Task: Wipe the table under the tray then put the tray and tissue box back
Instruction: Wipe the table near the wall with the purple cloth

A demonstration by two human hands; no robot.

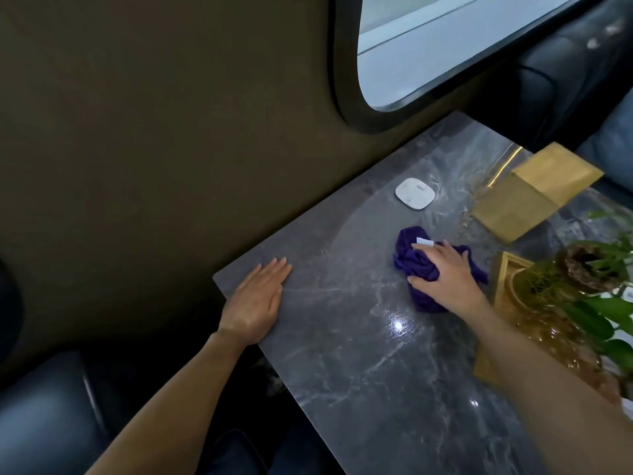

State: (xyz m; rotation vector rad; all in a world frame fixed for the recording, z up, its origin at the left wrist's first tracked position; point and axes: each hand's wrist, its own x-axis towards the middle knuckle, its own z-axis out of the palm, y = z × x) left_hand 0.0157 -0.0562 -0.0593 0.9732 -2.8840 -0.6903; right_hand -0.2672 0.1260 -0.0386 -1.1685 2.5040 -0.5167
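A grey marble table (359, 365) runs along a dark wall. My right hand (445, 272) presses down on a crumpled purple cloth (416, 265) with a white tag, in the middle of the table. My left hand (258, 296) lies flat, fingers together, on the table's near left corner and holds nothing. A gold tray (503, 269) sits at the right edge, mostly hidden behind a plant. A gold tissue box (534, 190) lies at the far right of the table.
A small white rounded-square pad (415, 194) rests on the table beyond the cloth. A green plant in a glass vase (589, 272) stands on the tray. A rounded window (445, 46) is above. Dark leather seats (44, 413) lie left and far right.
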